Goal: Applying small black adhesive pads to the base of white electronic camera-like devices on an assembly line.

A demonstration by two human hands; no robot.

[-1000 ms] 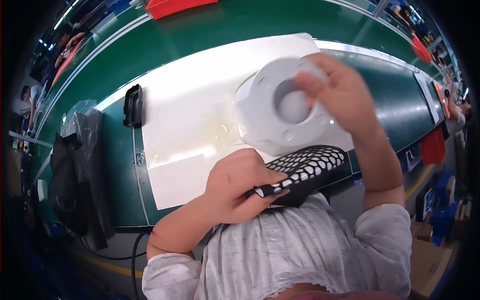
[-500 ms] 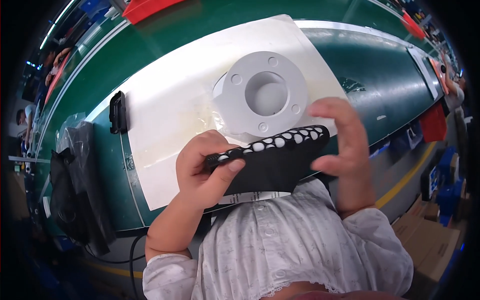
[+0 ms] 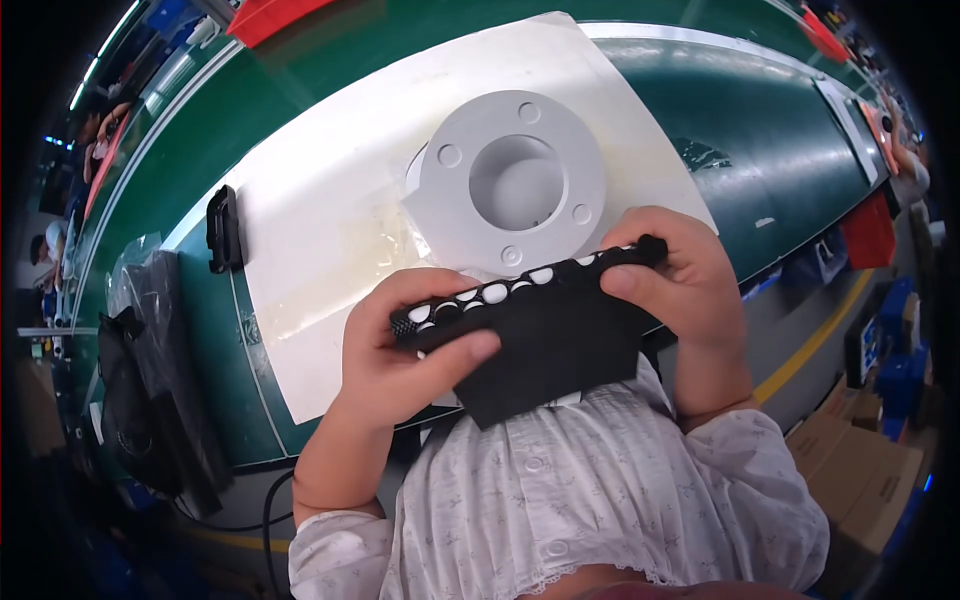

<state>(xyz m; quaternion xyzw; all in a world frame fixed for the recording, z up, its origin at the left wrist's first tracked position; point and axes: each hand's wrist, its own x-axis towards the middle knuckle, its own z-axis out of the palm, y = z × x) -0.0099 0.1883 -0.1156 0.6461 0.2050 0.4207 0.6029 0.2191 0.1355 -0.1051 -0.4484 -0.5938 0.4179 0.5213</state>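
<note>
A black fabric piece (image 3: 555, 345) with a mesh band of white ovals along its upper edge hangs between my two hands. My left hand (image 3: 405, 335) pinches its left end between thumb and fingers. At the other end my right hand (image 3: 665, 270) grips the mesh edge, thumb on the near side. Just beyond the fabric stands a grey-white ring-shaped fixture (image 3: 450, 200) with a round hollow in the middle and several small circular marks. Its near rim comes close to the fabric's upper edge.
White paper board (image 3: 320, 220) covers part of the green table (image 3: 800, 130). A black plastic part (image 3: 223, 228) lies at the board's left edge. Black fabric and clear bags (image 3: 165, 360) sit at the left. Cardboard boxes (image 3: 860, 470) stand low at right; a red bin (image 3: 275, 18) is at the back.
My right hand has come in from the right and closed on the fabric's right end. The fabric's lower part now hangs lower toward me.
</note>
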